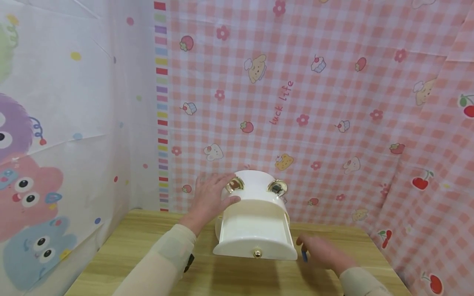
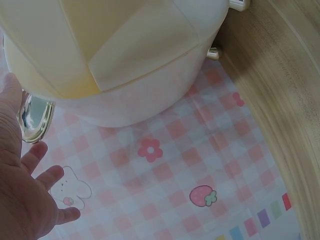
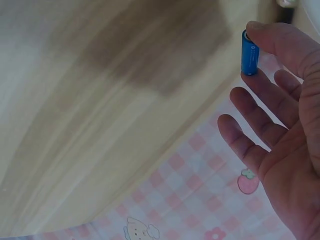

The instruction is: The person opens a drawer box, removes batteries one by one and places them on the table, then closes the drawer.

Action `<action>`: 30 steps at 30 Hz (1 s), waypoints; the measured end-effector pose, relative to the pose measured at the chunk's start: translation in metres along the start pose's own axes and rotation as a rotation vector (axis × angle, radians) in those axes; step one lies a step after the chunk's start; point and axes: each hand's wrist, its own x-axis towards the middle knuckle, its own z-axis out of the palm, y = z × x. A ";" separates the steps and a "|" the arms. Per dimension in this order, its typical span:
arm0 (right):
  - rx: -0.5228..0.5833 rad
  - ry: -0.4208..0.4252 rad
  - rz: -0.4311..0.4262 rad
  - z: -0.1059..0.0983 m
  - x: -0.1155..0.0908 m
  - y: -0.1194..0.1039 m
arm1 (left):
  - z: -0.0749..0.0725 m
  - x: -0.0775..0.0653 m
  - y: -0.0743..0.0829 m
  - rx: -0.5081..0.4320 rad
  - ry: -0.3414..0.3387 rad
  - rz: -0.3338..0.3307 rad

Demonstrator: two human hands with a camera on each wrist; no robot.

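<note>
A white rounded drawer box [image 1: 255, 185] with two gold-rimmed, eye-like rounds on top stands on the table in the head view. Its drawer [image 1: 255, 248], with a small gold knob in front, is pulled out, and no item shows inside. At the box's upper left, my left hand [image 1: 212, 199] touches the top near the gold round, fingers extended and spread; the left wrist view has this hand [image 2: 25, 175] at its edge. Between thumb and a fingertip, my right hand [image 3: 285, 115] pinches a small blue battery [image 3: 249, 54], right of the drawer, with its other fingers spread.
The wood-grain table [image 1: 129, 255] carries the box near its back edge. Behind it hangs a pink checked cloth [image 1: 237, 102] with cartoon prints, which continues on the right. A white cartoon cloth [image 1: 74, 123] hangs on the left.
</note>
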 end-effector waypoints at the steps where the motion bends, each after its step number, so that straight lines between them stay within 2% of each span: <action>1: 0.013 -0.011 0.006 0.002 0.000 0.000 | 0.000 0.000 0.000 0.002 0.002 0.003; 7: 0.048 -0.035 -0.020 0.012 0.000 0.007 | 0.000 0.001 0.000 0.005 -0.010 -0.002; 12: 0.003 -0.036 -0.068 0.017 -0.002 0.010 | 0.000 0.001 0.000 0.005 -0.019 -0.006; 30: -0.037 -0.039 -0.038 0.028 -0.004 0.009 | -0.001 -0.001 0.002 -0.021 -0.024 -0.013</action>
